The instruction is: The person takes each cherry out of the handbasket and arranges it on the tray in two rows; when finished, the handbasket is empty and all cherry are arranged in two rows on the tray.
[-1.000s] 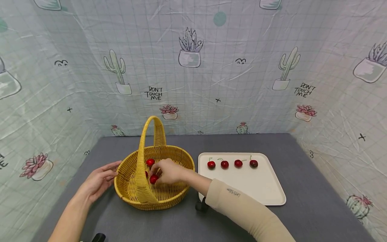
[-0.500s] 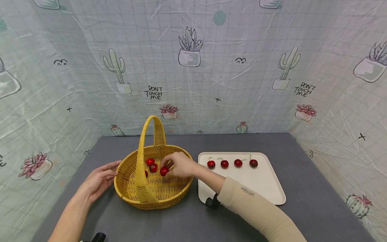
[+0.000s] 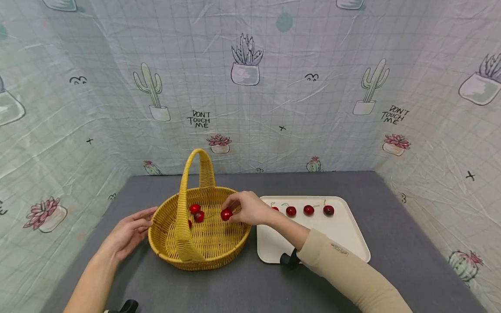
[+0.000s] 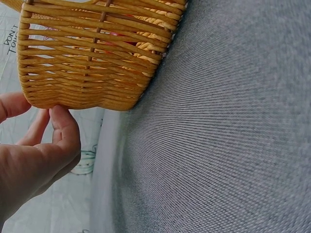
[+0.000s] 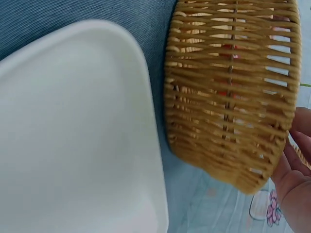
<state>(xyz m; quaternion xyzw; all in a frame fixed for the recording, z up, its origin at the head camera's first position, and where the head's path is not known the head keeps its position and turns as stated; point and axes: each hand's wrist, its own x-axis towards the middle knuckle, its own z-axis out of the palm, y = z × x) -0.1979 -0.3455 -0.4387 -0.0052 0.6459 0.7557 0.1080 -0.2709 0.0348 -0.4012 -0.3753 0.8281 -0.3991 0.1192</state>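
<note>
At the left rim of the yellow basket (image 3: 195, 266), the left hand (image 3: 131, 230) rests its fingertips against the wicker, fingers relaxed and bearing no weight that can be seen. Light contact there should suffice to steady the basket; pushing risks tipping it. Just right of the basket's front handle post (image 3: 182, 206), three loose cherries (image 3: 198, 216) lie on the basket floor, the nearest partly hidden by the post. A thin green stem runs to the right of this group; which cherry bears it cannot be determined. Near the right rim, and within it, the held cherry (image 3: 225, 214) is pinched between the thumb and fingers of the right hand (image 3: 250, 208), whose wrist passes over that rim. The grip appears adequate; it should be firm enough not to slip, yet gentle enough not to bruise, and the fruit should clear the wicker before any sideways travel. On the counter (image 3: 164, 289), just beside the basket, stands the white tray (image 3: 332, 239), carrying four stemmed cherries (image 3: 308, 210) in a row along its far side, the leftmost partly covered by the right hand.
</note>
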